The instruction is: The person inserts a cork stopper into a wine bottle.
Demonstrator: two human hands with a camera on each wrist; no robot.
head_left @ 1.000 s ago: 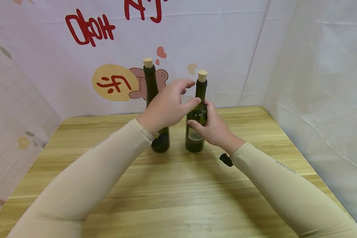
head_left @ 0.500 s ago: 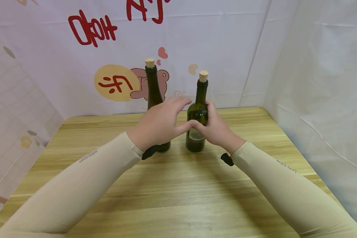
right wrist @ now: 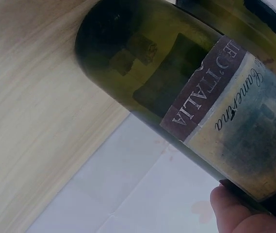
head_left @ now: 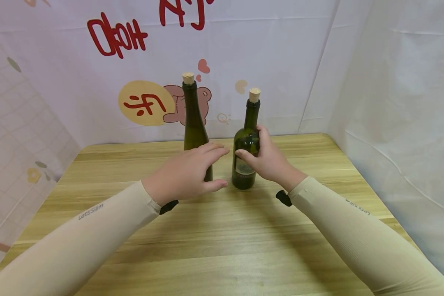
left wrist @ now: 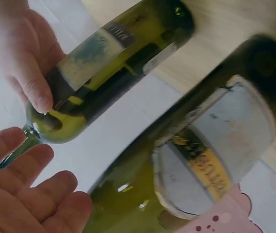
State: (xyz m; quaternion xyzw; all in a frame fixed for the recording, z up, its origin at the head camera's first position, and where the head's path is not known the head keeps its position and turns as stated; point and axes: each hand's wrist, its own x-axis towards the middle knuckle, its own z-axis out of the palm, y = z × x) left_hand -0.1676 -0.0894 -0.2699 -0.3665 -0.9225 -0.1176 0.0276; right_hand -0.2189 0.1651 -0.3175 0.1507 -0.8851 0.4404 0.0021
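Note:
Upright on the table stands a shorter green wine bottle [head_left: 246, 142] with a cork [head_left: 255, 95] in its mouth. My right hand [head_left: 271, 158] grips its body from the right, thumb across the front by the label [right wrist: 254, 121]. To the left is a taller green wine bottle [head_left: 194, 123], also corked [head_left: 188, 78]. In front of it, covering its lower part in the head view, is my left hand [head_left: 186, 170], fingers extended and holding nothing. The left wrist view shows the taller bottle's torn label [left wrist: 215, 150] and the left fingers [left wrist: 55, 194] near both bottles.
The wooden table [head_left: 222, 246] has its back edge just behind the bottles. A white printed cloth [head_left: 281, 53] hangs behind, and another white sheet [head_left: 403, 102] hangs along the right side.
My left hand has come down and left, from beside the shorter bottle's neck to in front of the taller bottle. My right hand keeps its grip on the shorter bottle.

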